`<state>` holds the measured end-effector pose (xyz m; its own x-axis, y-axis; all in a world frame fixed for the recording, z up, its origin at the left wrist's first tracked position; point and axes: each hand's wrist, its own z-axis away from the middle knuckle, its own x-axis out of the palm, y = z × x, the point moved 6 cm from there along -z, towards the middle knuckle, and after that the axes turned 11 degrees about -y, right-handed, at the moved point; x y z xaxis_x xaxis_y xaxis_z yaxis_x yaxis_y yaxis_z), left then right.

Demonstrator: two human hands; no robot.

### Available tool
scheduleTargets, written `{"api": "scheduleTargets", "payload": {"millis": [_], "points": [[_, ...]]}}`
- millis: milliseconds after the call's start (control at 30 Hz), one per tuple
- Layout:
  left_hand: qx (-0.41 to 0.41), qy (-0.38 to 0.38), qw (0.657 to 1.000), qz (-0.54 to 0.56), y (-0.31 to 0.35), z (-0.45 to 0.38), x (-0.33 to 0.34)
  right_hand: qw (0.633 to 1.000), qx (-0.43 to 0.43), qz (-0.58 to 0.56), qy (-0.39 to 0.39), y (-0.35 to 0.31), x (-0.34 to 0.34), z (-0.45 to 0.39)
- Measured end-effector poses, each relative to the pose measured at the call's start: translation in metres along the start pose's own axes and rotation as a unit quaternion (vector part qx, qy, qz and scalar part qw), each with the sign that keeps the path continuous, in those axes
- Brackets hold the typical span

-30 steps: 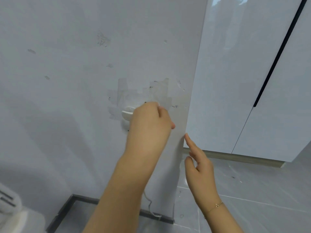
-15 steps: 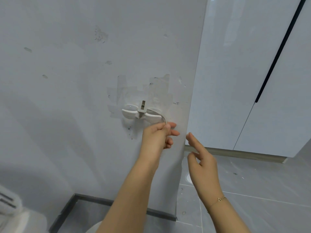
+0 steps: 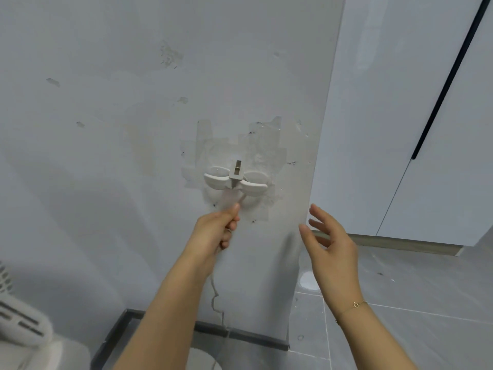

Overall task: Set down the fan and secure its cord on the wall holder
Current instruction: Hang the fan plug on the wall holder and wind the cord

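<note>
Left hand [image 3: 213, 231] pinches the cord [image 3: 213, 292] below the wall holder [image 3: 234, 182]; right hand [image 3: 330, 247] hovers, fingers spread.

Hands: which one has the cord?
The left hand, pinching the cord just below the wall holder. The right hand is open, empty.

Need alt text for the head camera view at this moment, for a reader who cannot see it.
The left hand pinches a thin white cord just below a white wall holder, where the plug sits upright. The right hand hovers open beside the wall's corner, and part of a white fan shows at lower left.
</note>
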<state>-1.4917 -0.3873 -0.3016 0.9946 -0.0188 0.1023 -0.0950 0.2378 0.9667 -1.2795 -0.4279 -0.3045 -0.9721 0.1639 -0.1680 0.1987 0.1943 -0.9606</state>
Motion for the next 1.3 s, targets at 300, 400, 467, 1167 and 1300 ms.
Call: {"api": "scheduleTargets", "payload": {"millis": [300, 400, 467, 1167, 1300], "points": [[0.0, -0.038, 0.979, 0.2, 0.034, -0.007, -0.025, 0.997, 0.036, -0.054, 0.033, 0.011, 0.02, -0.008], [0.024, -0.038, 0.981, 0.188, 0.042, -0.011, -0.027, 0.99, 0.046, -0.11, 0.07, 0.012, 0.012, -0.011], [0.023, -0.053, 0.977, 0.207, 0.045, -0.012, -0.027, 0.984, 0.058, -0.145, 0.087, 0.014, 0.01, -0.012], [0.21, 0.222, 0.932, -0.194, 0.103, 0.028, -0.012, 0.981, 0.044, -0.151, 0.112, 0.014, 0.015, -0.012], [0.122, 0.094, 0.988, 0.01, 0.102, 0.029, -0.002, 0.983, 0.042, -0.145, 0.103, 0.015, 0.014, -0.013]]}}
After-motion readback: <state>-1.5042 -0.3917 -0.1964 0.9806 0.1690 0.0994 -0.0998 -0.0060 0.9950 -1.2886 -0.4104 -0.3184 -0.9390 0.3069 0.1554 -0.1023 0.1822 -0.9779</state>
